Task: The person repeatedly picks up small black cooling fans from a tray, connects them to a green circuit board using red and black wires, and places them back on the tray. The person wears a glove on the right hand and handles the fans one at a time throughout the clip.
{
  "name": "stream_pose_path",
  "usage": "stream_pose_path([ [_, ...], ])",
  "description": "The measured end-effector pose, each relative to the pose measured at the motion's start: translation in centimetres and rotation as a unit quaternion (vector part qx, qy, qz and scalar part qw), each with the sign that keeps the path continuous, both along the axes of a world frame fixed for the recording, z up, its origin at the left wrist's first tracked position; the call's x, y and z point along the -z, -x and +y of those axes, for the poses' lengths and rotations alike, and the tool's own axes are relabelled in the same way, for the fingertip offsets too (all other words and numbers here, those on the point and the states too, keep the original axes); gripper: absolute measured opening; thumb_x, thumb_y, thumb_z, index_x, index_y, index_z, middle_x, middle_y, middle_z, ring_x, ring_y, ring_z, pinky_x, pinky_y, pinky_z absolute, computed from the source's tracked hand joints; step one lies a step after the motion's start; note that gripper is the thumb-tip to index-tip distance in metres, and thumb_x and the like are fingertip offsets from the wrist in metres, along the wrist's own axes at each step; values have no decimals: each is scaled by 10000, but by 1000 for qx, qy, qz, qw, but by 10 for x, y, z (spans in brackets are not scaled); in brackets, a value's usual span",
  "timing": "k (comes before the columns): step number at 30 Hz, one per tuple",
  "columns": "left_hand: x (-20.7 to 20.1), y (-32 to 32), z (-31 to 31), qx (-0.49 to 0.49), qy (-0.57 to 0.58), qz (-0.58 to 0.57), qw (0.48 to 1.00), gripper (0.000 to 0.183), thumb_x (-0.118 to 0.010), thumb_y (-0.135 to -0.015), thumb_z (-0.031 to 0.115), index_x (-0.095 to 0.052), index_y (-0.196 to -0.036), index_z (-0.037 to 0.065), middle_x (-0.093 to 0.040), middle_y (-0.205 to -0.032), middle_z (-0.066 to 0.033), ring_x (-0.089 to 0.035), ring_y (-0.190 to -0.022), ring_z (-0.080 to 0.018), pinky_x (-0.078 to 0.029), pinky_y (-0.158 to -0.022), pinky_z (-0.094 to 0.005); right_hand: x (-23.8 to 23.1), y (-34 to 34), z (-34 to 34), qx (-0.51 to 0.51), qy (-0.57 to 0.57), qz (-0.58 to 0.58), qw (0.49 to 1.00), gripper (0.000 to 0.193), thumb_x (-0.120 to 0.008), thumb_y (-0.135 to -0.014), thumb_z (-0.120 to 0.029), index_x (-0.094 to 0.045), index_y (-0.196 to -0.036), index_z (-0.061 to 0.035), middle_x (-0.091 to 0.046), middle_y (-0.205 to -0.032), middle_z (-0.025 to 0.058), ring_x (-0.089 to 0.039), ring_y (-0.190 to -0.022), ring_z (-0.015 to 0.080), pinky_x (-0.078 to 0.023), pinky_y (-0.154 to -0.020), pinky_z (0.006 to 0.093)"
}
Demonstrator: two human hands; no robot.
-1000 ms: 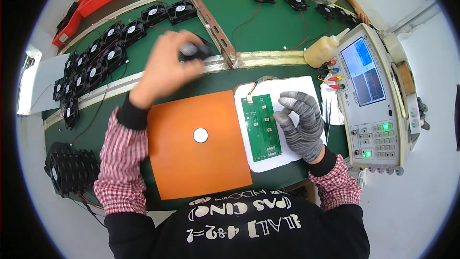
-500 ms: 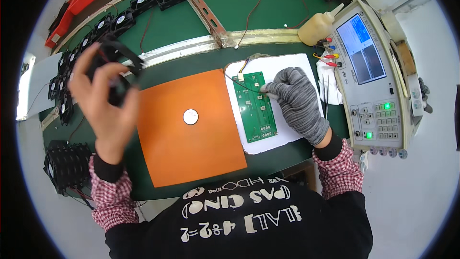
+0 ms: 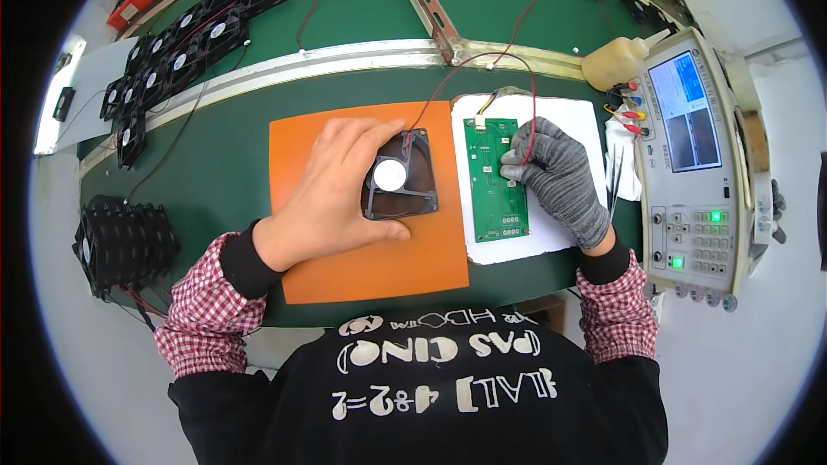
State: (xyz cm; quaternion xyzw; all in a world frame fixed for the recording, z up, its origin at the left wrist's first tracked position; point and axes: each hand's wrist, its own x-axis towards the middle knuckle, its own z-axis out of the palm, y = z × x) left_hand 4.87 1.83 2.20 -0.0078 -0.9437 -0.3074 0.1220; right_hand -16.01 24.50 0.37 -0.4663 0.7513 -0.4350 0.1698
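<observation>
My bare left hand (image 3: 340, 185) grips the left side of a black square cooling fan (image 3: 420, 174), which is on the orange mat (image 3: 319, 280). A white round face shows at the fan's middle. From its upper corner a dark red wire (image 3: 482, 56) loops up and over to my right hand (image 3: 560, 172). That hand wears a grey knit glove, bare at the fingertips. Thumb and finger pinch the wire's end at the right edge of a green circuit board (image 3: 487, 198); the plug itself is hidden. The board lies on a white pad (image 3: 568, 116), with a coloured cable plugged in at its top.
A test instrument (image 3: 689, 164) with a lit screen stands at the right, beside a cream squeeze bottle (image 3: 613, 65) and tweezers (image 3: 617, 176). Several fans (image 3: 181, 60) sit at the far left, with a fan stack (image 3: 125, 241) at the near left. A metal rail (image 3: 345, 56) crosses behind the mat.
My left hand has brought the fan right and down onto the orange mat, over where the white disc lay. My right hand still pinches the wire by the board. The whole view has shifted slightly.
</observation>
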Motion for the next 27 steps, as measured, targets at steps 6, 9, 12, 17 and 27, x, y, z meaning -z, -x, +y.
stream_pose_path([
  [6, -52, -23, 24, 14, 266, 240, 933, 659, -824, -684, 249, -550, -1235, 13, -596, -1065, -171, -565, -968, -325, -484, -842, -419, 12, 7, 6, -17, 58, 34, 998, 173, -769, -711, -30, -662, -846, -12, -623, -932, 105, -626, -879, 258, -518, -820, 347],
  [9, -55, -88, 17, 68, -108, 273, 954, 344, -706, -801, 155, -583, -1070, -22, -641, -972, -196, -615, -855, -314, -514, -652, -394, 13, 12, 6, -23, 76, 37, 996, 178, -764, -717, -21, -602, -791, -12, -593, -866, 91, -608, -831, 250, -512, -790, 344],
  [12, -78, -75, 22, 174, -476, 106, 855, 207, -632, -869, 94, -598, -1012, -52, -657, -874, -217, -641, -752, -324, -518, -547, -387, 12, 5, 1, -20, 79, -6, 997, 210, -762, -716, -14, -558, -763, -14, -569, -828, 86, -594, -805, 251, -507, -770, 347],
  [17, -97, -66, 31, 189, -556, 79, 806, 225, -618, -854, 26, -571, -1056, -63, -633, -832, -204, -648, -693, -331, -529, -570, -406, 12, 4, -2, -41, 89, 28, 995, 213, -777, -694, -22, -577, -766, -19, -567, -819, 79, -589, -794, 256, -506, -768, 342],
  [27, -88, -6, 5, -28, 196, 262, 945, 1137, -821, -544, 679, -494, -1287, -116, -602, -1167, -273, -604, -1050, -362, -506, -832, -414, -3, 1, 4, -12, 47, 193, 980, 189, -752, -729, -28, -593, -829, -45, -588, -822, 89, -605, -790, 271, -509, -736, 350],
])
